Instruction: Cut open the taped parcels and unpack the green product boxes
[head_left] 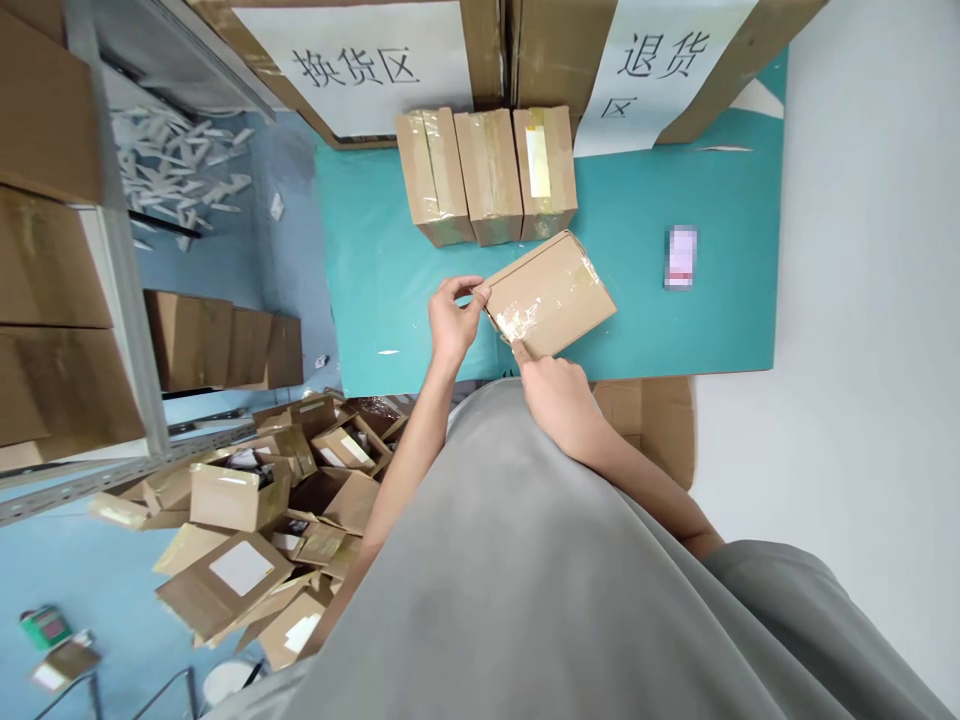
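Observation:
A small taped cardboard box (555, 295) lies at a slant near the front edge of the green table (720, 330). Clear tape shines on its upper face. My left hand (455, 315) pinches the box's left corner between thumb and fingers. Along the near edge, my right hand (559, 395) presses its extended index finger against the box, the other fingers curled under. Just behind stand three similar cardboard boxes side by side: a left one (435, 175), a middle one (489, 175) and a right one (545, 170) with a pale label.
Two large cartons with paper signs, one left (360, 65) and one right (660, 60), line the table's back. A blurred-out phone-sized item (680, 257) lies right. Opened boxes (240, 490) heap on the floor at left, beside a metal shelf (131, 250) holding cartons.

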